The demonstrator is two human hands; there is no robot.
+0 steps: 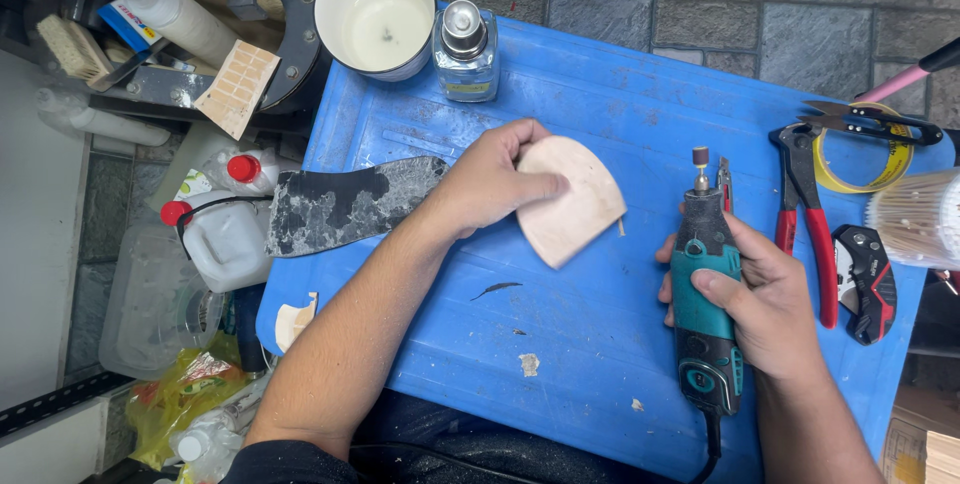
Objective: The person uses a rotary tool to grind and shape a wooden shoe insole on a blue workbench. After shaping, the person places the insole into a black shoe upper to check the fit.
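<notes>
**Leather piece in one hand, rotary tool in the other**

The left hand (487,182) grips a pale, rounded leather piece (570,202), thumb across its face and fingers curled behind its upper edge, holding it tilted just above the blue tabletop (600,94). The right hand (765,299) is closed around a teal and black corded rotary tool (706,319), thumb pressed on its body; the small sanding drum at its tip points away from the person and stands just right of the leather piece, not touching it.

Left of the leather piece, a dark, scuffed sole-shaped sheet (345,206) lies over the tabletop's edge. Beyond the leather piece stand a white cup (376,12) and a small glass bottle with a metal cap (466,52). Far right of it lie red-handled pliers (805,214), a folding utility knife (868,282) and a roll of yellow tape (860,159). Small scraps dot the tabletop nearer the person.
</notes>
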